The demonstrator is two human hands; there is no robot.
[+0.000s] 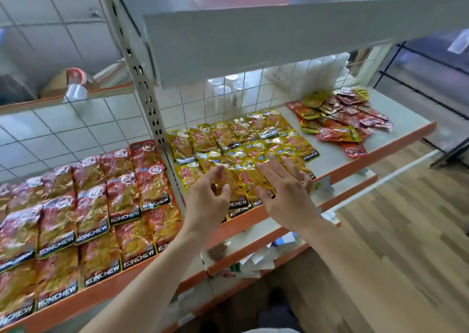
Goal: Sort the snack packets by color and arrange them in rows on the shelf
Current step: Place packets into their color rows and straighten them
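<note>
Yellow snack packets (241, 139) lie in rows on the middle part of the shelf (396, 127). Red packets (83, 205) fill the left section in overlapping rows. A loose heap of mixed red and yellow packets (342, 117) sits at the far right of the shelf. My left hand (206, 195) hovers over the front row of yellow packets, fingers loosely curved, fingertips touching a front yellow packet (233, 183). My right hand (286, 190) lies flat with straight fingers on the yellow packets beside it.
A white upright post (149, 104) divides the red and yellow sections. An upper shelf (279, 40) overhangs closely. A wire grid back panel (253, 94) stands behind the packets. Lower shelves (253, 254) hold papers. Wooden floor (406, 231) lies to the right.
</note>
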